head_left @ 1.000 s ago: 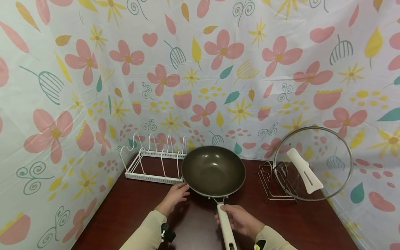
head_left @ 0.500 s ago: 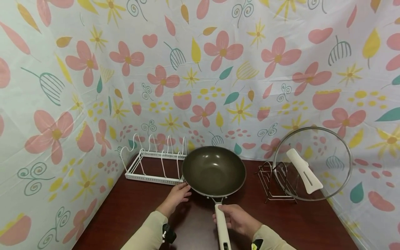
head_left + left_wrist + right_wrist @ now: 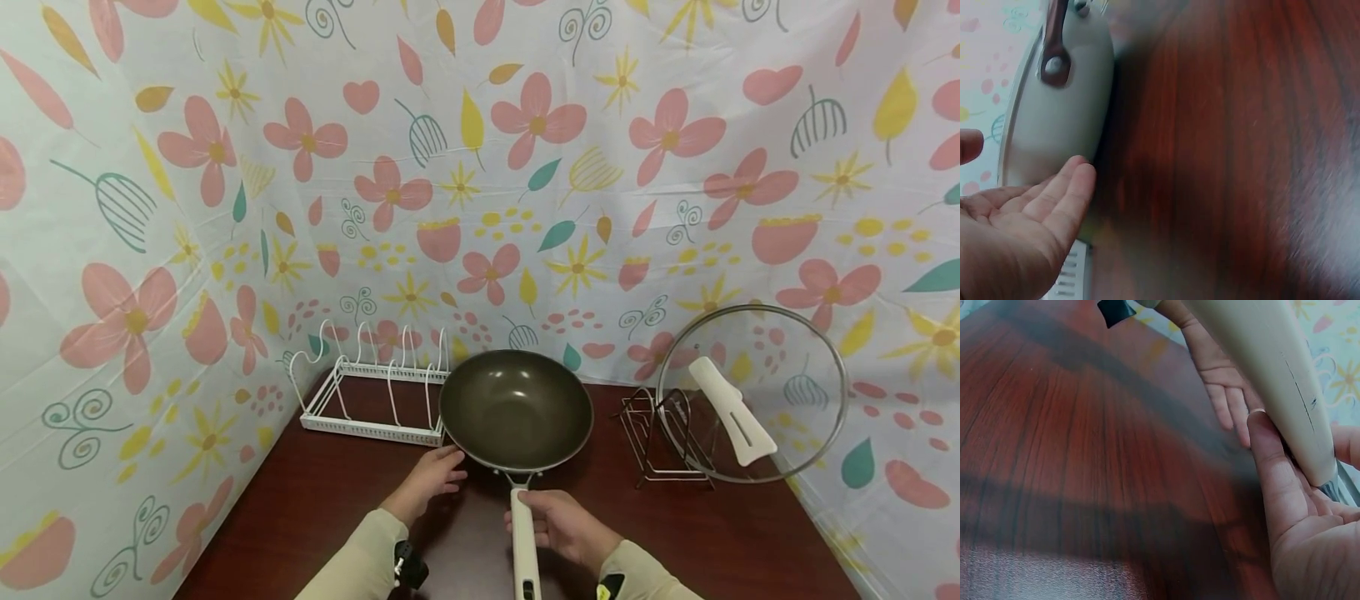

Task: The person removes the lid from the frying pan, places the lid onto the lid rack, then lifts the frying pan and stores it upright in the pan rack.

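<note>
A deep round wok (image 3: 517,408) with a dark inside sits in the middle of the head view. Its cream handle (image 3: 524,537) points toward me. My right hand (image 3: 564,525) holds that handle near the pan end, thumb on top; in the right wrist view, fingers (image 3: 1269,456) lie under and beside it. At the wok's lower left rim is my left hand (image 3: 429,479), fingers fairly straight, palm toward the pan. From the left wrist, the fingertips (image 3: 1082,175) lie against or just beside the wok's pale outer wall (image 3: 1066,125); contact is hard to tell.
A white pan rack (image 3: 367,431) with upright wire dividers stands left of the wok, close to its rim. To the right, a dark wire stand (image 3: 648,450) holds a glass lid (image 3: 802,392) with a cream handle. Flowered cloth hangs behind the red-brown table (image 3: 262,517).
The wok's handle has swung left, with my right hand moving along. The wok itself has shifted slightly right. My left hand has moved a little right beside the rim.
</note>
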Tool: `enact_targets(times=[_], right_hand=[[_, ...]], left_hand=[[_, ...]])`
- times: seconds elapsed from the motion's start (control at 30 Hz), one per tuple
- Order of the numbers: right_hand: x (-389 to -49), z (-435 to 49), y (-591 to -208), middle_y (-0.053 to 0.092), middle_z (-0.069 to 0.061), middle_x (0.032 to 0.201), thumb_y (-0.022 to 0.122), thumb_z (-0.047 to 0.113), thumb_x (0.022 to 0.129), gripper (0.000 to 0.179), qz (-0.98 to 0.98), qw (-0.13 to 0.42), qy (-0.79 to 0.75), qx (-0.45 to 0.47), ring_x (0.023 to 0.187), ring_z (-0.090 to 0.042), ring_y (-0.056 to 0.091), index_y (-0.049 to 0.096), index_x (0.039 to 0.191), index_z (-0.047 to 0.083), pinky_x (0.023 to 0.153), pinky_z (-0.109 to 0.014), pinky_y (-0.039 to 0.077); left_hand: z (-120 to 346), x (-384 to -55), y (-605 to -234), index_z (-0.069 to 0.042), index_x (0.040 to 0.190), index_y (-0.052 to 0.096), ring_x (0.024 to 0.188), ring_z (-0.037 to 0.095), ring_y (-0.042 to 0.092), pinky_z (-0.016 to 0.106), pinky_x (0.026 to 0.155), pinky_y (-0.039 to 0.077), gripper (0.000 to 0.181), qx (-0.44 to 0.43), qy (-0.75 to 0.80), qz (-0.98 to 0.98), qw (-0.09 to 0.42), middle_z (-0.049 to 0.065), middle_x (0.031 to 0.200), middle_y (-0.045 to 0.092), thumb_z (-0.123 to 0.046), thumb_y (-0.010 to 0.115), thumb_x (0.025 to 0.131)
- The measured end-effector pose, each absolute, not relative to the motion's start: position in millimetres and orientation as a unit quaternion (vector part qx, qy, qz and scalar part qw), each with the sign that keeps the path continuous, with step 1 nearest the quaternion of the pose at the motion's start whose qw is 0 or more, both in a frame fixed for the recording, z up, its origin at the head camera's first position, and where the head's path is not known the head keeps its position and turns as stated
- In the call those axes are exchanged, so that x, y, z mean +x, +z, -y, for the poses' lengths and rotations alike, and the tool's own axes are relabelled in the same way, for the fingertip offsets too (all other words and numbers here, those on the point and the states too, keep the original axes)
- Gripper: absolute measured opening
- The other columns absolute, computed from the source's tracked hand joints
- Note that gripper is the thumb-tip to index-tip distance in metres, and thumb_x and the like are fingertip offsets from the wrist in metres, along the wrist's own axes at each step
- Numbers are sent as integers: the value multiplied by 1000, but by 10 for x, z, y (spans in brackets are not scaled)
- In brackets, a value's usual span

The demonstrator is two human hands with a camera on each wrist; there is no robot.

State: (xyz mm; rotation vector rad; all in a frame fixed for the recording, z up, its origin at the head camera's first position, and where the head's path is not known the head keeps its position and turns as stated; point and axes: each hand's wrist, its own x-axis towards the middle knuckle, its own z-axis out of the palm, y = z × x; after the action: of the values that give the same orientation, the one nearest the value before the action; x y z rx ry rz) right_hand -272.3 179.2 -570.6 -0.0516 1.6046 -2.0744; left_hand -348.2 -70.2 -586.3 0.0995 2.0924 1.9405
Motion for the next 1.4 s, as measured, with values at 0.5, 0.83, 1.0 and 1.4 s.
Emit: enact_targets(times=[0.5, 0.83, 1.0, 1.4], right_hand=[[-2625, -1814, -5705, 74, -11, 96, 59, 30, 101, 31, -617, 255, -744, 3, 84, -20, 73, 67, 111, 1, 76, -36, 60], [-2548, -1862, -5675, 74, -10, 91, 55, 33, 102, 33, -631, 278, -724, -15, 82, -21, 73, 67, 107, 3, 76, -40, 60], [-2490, -1913, -5652, 73, -8, 85, 54, 37, 103, 37, -643, 292, -708, -23, 78, -21, 72, 66, 109, 2, 71, -39, 61], [-2355, -2025, -5571, 68, -6, 73, 53, 46, 102, 43, -659, 383, -645, -56, 61, -13, 67, 67, 89, 7, 55, -27, 56]], left_hand=[[102, -3148, -5960, 10, 127, 59, 97, 31, 72, 45, 79, 59, 53, 64, 663, -703, 248, 20, 112, 71, -37, 55, 103], [-151, -3093, -5981, -3, 98, 69, 85, 16, 70, 40, 84, 57, 27, 75, 722, -623, 293, 3, 87, 71, -30, 63, 99], [-241, -3159, -6013, 6, 115, 64, 102, 20, 70, 35, 95, 53, 27, 71, 779, -530, 328, 18, 111, 73, -16, 60, 100], [-444, -3190, -5959, -12, 77, 51, 57, -2, 49, 13, 61, 48, 24, -6, 852, -375, 365, -9, 68, 49, -10, 46, 101]])
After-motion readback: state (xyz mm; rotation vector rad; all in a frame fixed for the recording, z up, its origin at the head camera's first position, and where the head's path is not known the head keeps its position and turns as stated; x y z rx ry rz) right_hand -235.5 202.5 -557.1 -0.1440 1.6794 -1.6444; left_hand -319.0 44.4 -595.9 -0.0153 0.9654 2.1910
